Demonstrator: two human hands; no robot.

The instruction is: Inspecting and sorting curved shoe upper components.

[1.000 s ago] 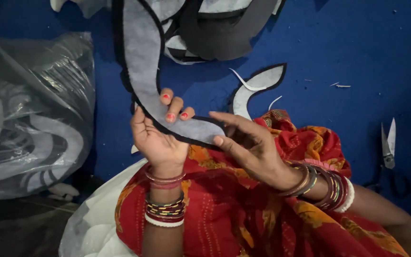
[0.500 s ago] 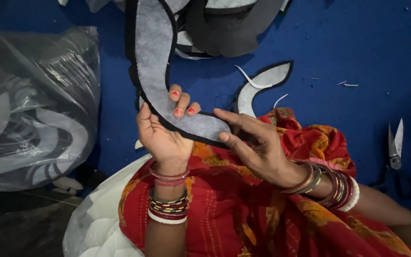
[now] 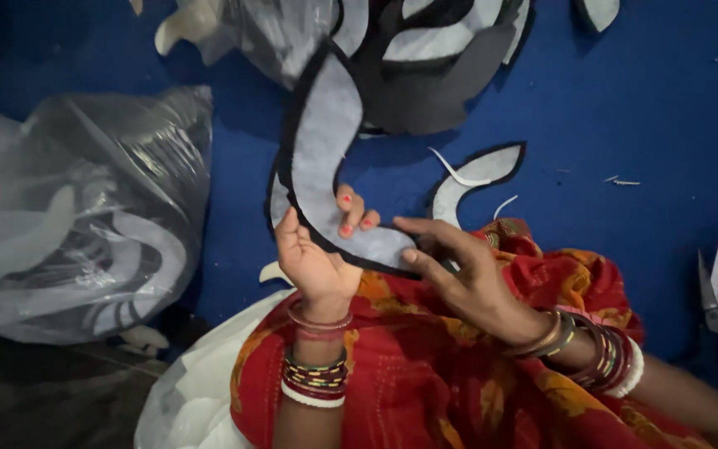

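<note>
A blue cloth surface (image 3: 625, 108) is seen under everything. On its left side a large clear plastic bag (image 3: 85, 216) filled with grey and black curved pieces is lying. At the top a heap of black and grey cut felt shapes (image 3: 425, 66) is spread. A red and orange patterned garment (image 3: 459, 374) is seen at the bottom, over the lap of the person. In the middle a long curved piece of grey felt with a black edge (image 3: 326, 133) is held upright above the lap, its upper end near the heap. Its lower part is gripped by the left hand (image 3: 317, 258), the fingers closed around the edge. The lower right end of the piece is pinched by the right hand (image 3: 467, 283), with the thumb on the grey face. Just behind the hands a smaller grey crescent piece with black edge (image 3: 475, 175) is lying on the cloth. Well apart, at the right edge, a pair of small metal scissors (image 3: 712, 287) is placed.
</note>
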